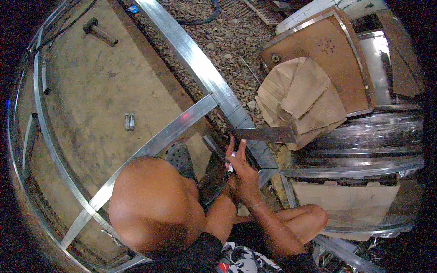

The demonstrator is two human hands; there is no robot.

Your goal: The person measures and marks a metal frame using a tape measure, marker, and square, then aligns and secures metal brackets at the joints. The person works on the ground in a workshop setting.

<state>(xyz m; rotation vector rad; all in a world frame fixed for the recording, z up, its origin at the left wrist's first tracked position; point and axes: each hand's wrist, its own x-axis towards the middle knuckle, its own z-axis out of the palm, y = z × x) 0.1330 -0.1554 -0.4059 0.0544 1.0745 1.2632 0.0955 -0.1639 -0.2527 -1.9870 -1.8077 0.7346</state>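
Observation:
My right hand (246, 176) is closed around a white and black marker (231, 164), with a finger reaching toward a flat steel blade (266, 134) like that of a square or ruler. The blade lies across a shiny square metal tube (195, 54), which bears several thin dark lines across it near the blade. My left hand is mostly hidden behind the right one. A fingertip (230, 143) beside the blade's left end seems to belong to it, but its grip cannot be made out. A flatter metal bar (180, 119) joins the tube from the left.
A hammer (100, 32) and two small metal pieces (129, 121) lie on the concrete floor to the left. Curved metal framing (59, 145) runs along the left. Torn cardboard (302, 91), a brown framed panel (318, 50) and wrapped shiny sheets (364, 141) occupy the right. Gravel (227, 57) lies beyond.

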